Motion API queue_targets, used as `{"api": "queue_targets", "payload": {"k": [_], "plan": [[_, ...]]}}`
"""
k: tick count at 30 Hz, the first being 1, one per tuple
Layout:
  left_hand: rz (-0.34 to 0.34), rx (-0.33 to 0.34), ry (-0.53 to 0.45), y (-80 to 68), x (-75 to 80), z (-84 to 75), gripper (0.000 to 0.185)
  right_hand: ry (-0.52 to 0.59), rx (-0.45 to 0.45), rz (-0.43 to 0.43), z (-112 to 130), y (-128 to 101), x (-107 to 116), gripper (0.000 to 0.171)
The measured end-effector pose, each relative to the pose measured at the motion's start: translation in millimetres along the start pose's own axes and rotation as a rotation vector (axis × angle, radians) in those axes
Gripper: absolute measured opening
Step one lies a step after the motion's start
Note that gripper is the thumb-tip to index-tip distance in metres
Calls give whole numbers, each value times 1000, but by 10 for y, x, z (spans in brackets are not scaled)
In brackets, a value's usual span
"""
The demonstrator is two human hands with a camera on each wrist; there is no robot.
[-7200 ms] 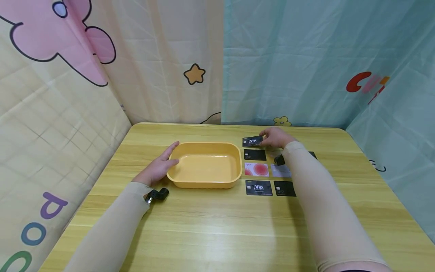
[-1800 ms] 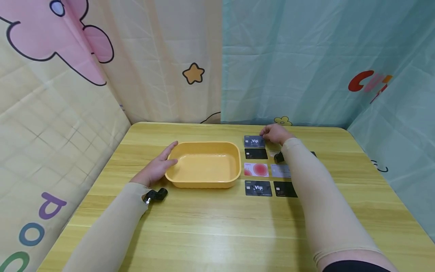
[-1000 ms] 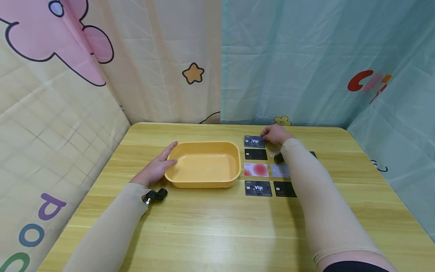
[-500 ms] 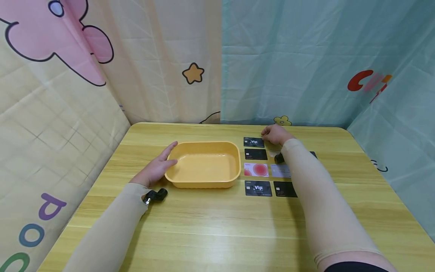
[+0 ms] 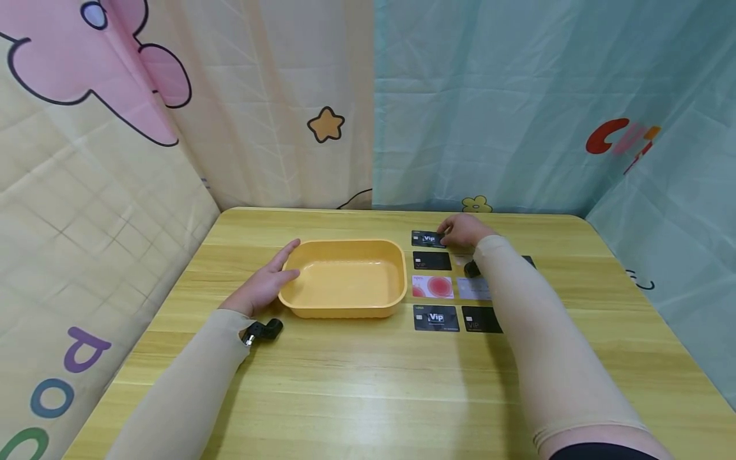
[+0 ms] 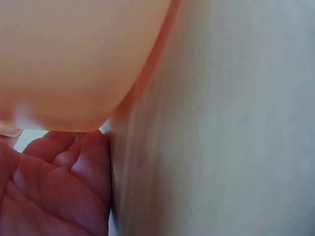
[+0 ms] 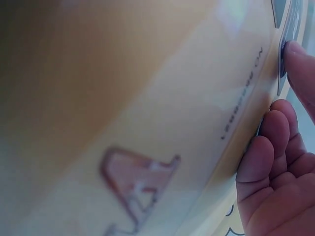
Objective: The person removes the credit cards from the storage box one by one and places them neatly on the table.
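In the head view my left hand (image 5: 261, 287) holds the left end of a yellow plastic basin (image 5: 299, 310), thumb over the rim and fingers along the outer wall. The left wrist view has the palm (image 6: 49, 191) beside the basin's wall (image 6: 59, 64). At the far right, my right hand (image 5: 466, 230) pinches the right edge of a dark "Vip" card (image 5: 427, 239), lying almost flat. The right wrist view shows the thumb (image 7: 295, 51) on that card's edge and curled fingers below it. A black VIP card (image 5: 432, 260) sits just nearer to me.
Nearer lie a pink card (image 5: 433, 287), a lilac card (image 5: 474, 289), another "Vip" card (image 5: 436, 318) and a black card (image 5: 482, 319). A pale printed card (image 7: 142, 177) fills the right wrist view. My right forearm partly covers the cards' right side. Printed curtains (image 5: 489, 115) stand behind the table (image 5: 345, 396).
The far "Vip" card, earlier tipped up toward me, now looks flatter and slightly further left. My right hand has shifted a little left with it. The left hand and basin stay put.
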State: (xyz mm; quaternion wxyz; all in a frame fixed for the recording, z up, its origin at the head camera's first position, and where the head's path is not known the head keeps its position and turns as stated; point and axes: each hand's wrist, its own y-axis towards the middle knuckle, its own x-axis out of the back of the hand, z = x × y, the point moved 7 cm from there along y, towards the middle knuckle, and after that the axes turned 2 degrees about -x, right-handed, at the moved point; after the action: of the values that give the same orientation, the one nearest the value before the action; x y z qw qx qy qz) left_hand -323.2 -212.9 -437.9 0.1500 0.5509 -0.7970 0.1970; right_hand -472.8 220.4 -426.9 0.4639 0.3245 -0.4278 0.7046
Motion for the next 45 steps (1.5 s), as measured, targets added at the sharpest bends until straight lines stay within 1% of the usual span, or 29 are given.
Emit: {"api": "queue_targets", "payload": {"k": [15,19,22,26,29,35,41,45], "plan": [[2,-24,20,9,-9,-20,70,-40,36,4,24,-21,-18,37],[8,-22,25,13,-30,-36,70,-46,47,-4,-18,-67,42,41],[8,-14,29,12,-28,-45,70,-17,62,-34,1,-163,147,43],[10,3,34,5,-9,-53,72,30,93,-69,69,-370,299,44],[18,3,49,-2,5,-59,72,37,101,-81,91,-561,370,46],[29,-10,80,-14,26,-94,75,-15,81,-145,34,-1038,464,49],[41,-31,69,-17,32,-105,79,-50,92,-194,-133,-1527,441,49],[40,-38,53,-16,23,-114,76,-75,81,-218,-270,-1774,380,48]]}}
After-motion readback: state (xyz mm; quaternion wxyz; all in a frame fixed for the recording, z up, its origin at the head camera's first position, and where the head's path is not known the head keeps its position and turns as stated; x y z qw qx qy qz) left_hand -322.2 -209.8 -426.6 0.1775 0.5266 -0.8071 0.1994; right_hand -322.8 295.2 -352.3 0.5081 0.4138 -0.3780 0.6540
